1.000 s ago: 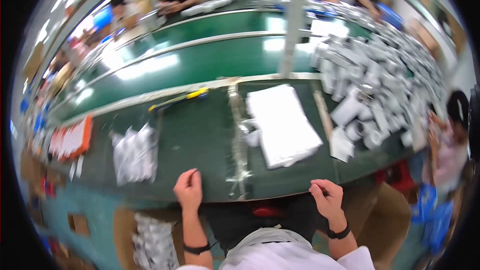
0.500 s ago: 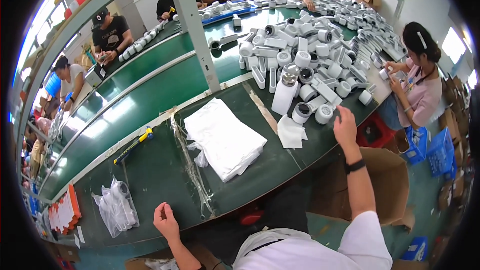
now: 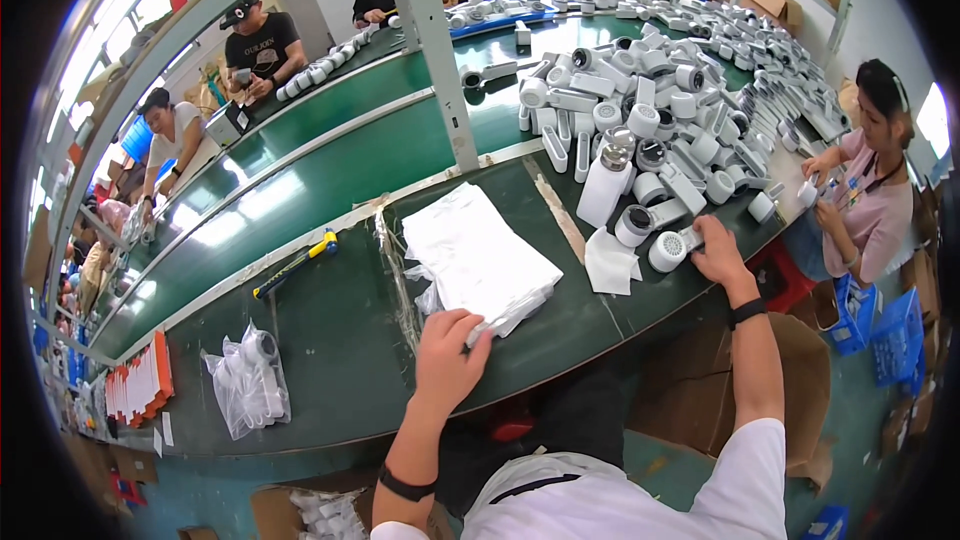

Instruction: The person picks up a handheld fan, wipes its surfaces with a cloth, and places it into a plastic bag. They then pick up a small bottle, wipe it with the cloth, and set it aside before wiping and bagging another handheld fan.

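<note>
Head view, read by the clock from each hand. Right hand (image 3: 720,252): at the handle end of a white unit (image 3: 668,251) with a round grille, which lies at 9 o'clock on the near edge of the pile (image 3: 640,110). Fingers bent and seemingly in contact; a closed grasp cannot be confirmed. Bottle (image 3: 603,190) upright at 10 o'clock.

Left hand (image 3: 450,355): at the near edge of the white stack (image 3: 480,260), which extends toward 1 o'clock on the counter (image 3: 340,340). Fingers partly curled, thumb beside them; whether they pinch a sheet cannot be told. Bagged piece (image 3: 248,380) at 9 o'clock, hammer (image 3: 297,264) at 10, both well apart from the hand.

Step in hand, as judged: taking up the unit, left hand attending the stack. Next move calls for a firm right-hand hold on the handle, clear of neighbouring pieces, and separation of one layer at left.
</note>
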### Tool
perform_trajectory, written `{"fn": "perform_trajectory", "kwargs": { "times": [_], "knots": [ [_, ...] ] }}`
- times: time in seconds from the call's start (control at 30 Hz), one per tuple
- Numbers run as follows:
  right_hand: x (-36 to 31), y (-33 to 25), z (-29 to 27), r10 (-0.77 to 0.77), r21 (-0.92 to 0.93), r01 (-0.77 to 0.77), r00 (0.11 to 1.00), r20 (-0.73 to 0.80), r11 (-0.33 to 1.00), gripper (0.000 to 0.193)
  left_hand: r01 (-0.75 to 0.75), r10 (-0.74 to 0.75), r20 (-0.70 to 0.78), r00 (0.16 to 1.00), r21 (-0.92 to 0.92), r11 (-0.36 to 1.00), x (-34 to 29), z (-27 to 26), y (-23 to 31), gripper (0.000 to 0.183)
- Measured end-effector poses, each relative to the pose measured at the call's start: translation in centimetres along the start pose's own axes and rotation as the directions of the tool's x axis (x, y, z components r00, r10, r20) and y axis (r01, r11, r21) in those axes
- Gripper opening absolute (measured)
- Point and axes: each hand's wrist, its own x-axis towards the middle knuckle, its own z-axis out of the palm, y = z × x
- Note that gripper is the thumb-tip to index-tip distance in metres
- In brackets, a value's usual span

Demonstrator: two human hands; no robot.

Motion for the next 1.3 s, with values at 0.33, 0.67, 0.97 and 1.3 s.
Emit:
{"fn": "perform_trajectory", "kwargs": {
  "times": [0.33,0.67,0.97,1.3],
  "knots": [
    [-5.6,-1.6,0.9,-0.094,0.203,0.144,0.967,-0.237,0.968,0.039,-0.15,0.114,0.132,0.985,0.308,0.939,1.7,2.7,-1.1,0.017],
    [-11.6,-10.0,2.0,0.161,0.91,0.017,0.983,-0.092,0.414,0.042,-0.109,0.067,0.151,0.986,0.291,0.95,1.5,1.6,-1.6,0.016],
    [-13.4,-15.5,5.5,0.039,0.968,-0.14,0.99,0.135,0.209,0.025,-0.124,0.13,-0.039,0.991,0.13,0.984,2.0,0.7,-2.2,0.018],
    [-9.9,-20.7,7.1,0.011,0.942,-0.333,0.943,0.333,0.031,0.018,-0.157,0.152,0.043,0.987,0.379,0.912,6.3,2.2,-5.3,0.018]
  ]
}}
